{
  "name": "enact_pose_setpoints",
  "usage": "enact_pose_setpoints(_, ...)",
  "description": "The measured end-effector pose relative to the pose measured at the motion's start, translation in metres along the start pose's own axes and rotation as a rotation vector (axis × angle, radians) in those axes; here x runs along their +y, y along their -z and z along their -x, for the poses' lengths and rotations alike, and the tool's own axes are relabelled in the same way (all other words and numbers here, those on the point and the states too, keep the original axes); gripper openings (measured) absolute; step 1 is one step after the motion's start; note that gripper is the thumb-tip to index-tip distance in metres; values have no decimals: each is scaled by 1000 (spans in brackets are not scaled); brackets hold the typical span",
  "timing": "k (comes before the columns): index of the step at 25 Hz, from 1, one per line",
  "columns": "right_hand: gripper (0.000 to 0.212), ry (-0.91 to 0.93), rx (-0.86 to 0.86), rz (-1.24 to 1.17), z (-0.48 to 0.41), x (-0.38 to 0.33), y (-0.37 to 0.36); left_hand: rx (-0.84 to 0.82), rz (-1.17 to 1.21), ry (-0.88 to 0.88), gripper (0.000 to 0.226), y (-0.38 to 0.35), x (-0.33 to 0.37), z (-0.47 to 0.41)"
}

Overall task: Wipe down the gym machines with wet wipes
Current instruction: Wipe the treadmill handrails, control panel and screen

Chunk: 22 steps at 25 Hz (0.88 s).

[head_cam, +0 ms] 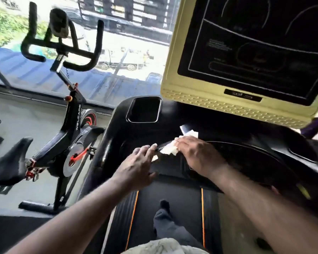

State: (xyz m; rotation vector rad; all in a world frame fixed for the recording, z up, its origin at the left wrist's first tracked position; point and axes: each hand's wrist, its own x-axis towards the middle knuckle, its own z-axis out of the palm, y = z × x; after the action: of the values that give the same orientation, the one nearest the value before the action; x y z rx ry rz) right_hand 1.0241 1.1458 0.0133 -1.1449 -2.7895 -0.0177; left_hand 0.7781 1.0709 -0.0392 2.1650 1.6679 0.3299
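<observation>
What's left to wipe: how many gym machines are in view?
2: the treadmill underfoot, the spin bike to its left by the window. Cropped shapes at both edges may be more.

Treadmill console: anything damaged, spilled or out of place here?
Nothing stands out. The right hand holds the wet wipe against the black console below the yellow-framed screen, with the left hand open beside it. No spill or crack shows, though the picture is blurred.
</observation>
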Motion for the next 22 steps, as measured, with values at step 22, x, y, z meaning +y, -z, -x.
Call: enact_pose_setpoints(22, 47, -191, 327, -38, 27, 31, -40, 25, -60, 182, 76, -12, 38, -86)
